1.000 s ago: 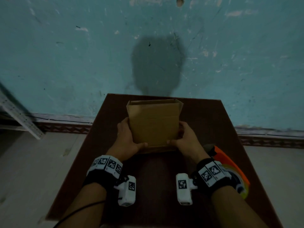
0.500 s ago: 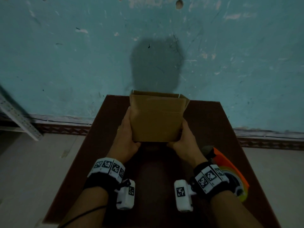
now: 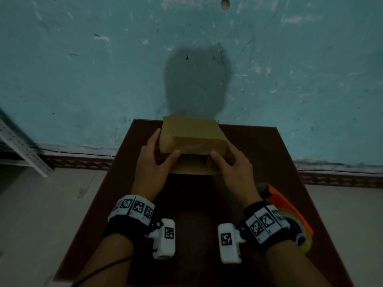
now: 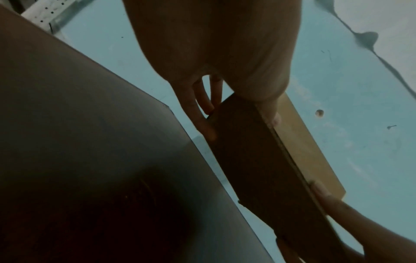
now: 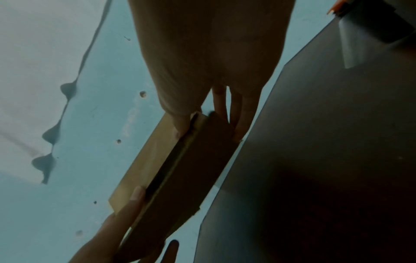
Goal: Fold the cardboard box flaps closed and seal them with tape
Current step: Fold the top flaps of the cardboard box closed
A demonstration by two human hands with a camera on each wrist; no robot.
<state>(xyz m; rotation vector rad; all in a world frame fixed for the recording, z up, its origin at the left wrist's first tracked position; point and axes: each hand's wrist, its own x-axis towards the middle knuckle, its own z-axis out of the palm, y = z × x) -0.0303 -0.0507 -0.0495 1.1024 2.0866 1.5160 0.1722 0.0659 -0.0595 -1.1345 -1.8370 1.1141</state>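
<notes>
A brown cardboard box [image 3: 191,136] sits at the far middle of the dark brown table [image 3: 267,158], tipped over with one flat face up and a flap [image 3: 193,166] spread on the table toward me. My left hand [image 3: 154,160] grips its left side, thumb on the near face, fingers along the side. My right hand [image 3: 230,162] grips the right side the same way. The left wrist view shows the box [image 4: 258,160] edge-on between thumb and fingers; the right wrist view shows the box [image 5: 193,160] likewise. An orange tape dispenser [image 3: 290,212] lies behind my right wrist.
The table stands against a teal wall [image 3: 83,69]. A perforated metal rack post [image 3: 22,150] leans at the far left. Pale floor lies on both sides of the table. The tape dispenser [image 5: 369,26] shows at the right wrist view's top corner.
The box was upright with its near face toward me; both hands have tipped and turned it away, so it now lies lower with a flap spread on the table.
</notes>
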